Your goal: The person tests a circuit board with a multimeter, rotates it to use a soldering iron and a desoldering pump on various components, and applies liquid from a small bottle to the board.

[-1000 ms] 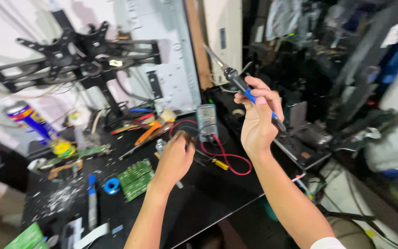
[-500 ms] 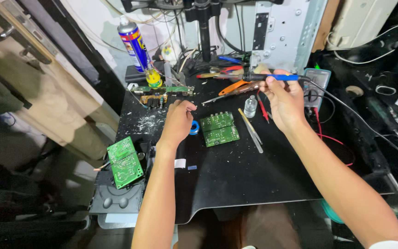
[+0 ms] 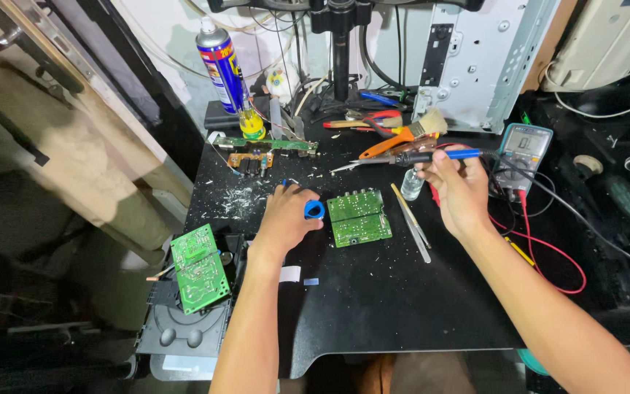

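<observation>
Head | left hand (image 3: 284, 219) on round blue spool (image 3: 314, 210) | right hand (image 3: 458, 188) grips slim soldering iron (image 3: 410, 157) (metal tip)

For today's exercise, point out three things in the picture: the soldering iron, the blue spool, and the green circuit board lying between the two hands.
soldering iron (image 3: 432, 156), head view, on its dark barrel
blue spool (image 3: 314, 210), head view, on its rim
green circuit board (image 3: 359, 217), head view, on its middle

Spray can (image 3: 222, 64) upright at back of black surface (image 3: 373, 306). Orange-handled brush (image 3: 402, 135) beside multimeter (image 3: 523, 149), red lead (image 3: 548, 255) trailing. Tweezers (image 3: 411, 222) right of centre. Green circuit board (image 3: 198, 268) at left edge, possibly resting on black casing (image 3: 184, 332).
</observation>
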